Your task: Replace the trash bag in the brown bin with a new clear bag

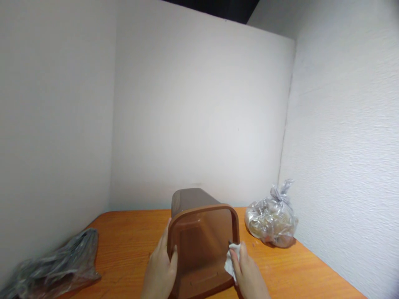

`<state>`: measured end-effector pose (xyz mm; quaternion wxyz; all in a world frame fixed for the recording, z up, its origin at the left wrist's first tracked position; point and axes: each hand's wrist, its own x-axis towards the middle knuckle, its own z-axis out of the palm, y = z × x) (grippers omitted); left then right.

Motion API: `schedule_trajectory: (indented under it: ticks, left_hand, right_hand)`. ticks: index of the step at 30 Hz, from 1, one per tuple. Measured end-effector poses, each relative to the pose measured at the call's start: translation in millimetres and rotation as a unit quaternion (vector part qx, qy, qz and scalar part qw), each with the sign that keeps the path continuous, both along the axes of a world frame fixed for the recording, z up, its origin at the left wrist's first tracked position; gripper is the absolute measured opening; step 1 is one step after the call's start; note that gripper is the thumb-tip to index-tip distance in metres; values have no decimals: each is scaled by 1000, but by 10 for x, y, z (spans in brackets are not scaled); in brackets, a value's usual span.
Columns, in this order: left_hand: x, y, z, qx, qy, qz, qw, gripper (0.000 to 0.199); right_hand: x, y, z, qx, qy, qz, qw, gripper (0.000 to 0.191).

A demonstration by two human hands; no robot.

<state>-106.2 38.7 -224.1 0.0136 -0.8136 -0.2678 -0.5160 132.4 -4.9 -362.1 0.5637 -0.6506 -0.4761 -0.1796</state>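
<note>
Leftmost, well apart from the left hand, a crumpled plastic bag (70, 259) lies on the orange table (124, 232). Nearer the middle, the left hand (161, 265) grips the side of a brown bin (202, 207), thumb inside the rim and fingers outside. The bin is between the two hands, tipped with its mouth toward the person; whether its underside touches the table, I cannot tell. At its right edge, the right hand (249, 274) pinches a white tissue (231, 262) against the rim, so wiping appears to be under way. Small dark specks show on the lower inner wall, which suggests that part is not yet done; how much is finished elsewhere cannot be judged. Beyond the right hand, farther right, a clear bag (271, 222) sits knotted, its tying evidently complete.
</note>
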Motion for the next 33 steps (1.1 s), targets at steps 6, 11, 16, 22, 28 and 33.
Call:
schedule_trajectory:
  ticks: [6, 11, 16, 22, 28, 33]
  left_hand:
    - [-186, -24, -45, -112, 11, -74, 991, 68]
    - [-278, -178, 170, -54, -45, -29, 997, 82]
    - [-105, -579, 817, 138, 56, 19, 989, 68]
    - [301, -816, 1189, 254, 298, 41, 919, 60]
    - [363, -608, 1038, 216, 369, 132, 894, 43]
    - [217, -568, 1007, 218, 342, 146, 902, 47]
  right_hand:
    - [100, -306, 617, -2, -48, -46, 998, 27]
    - [300, -464, 1051, 23, -197, -87, 976, 11]
    - [309, -545, 1447, 51, -397, -167, 901, 19]
    - [49, -673, 1868, 64, -512, -156, 842, 16]
    - [-44, -674, 1935, 88, -550, -121, 822, 13]
    - [-61, -569, 1893, 117, -496, -99, 855, 12]
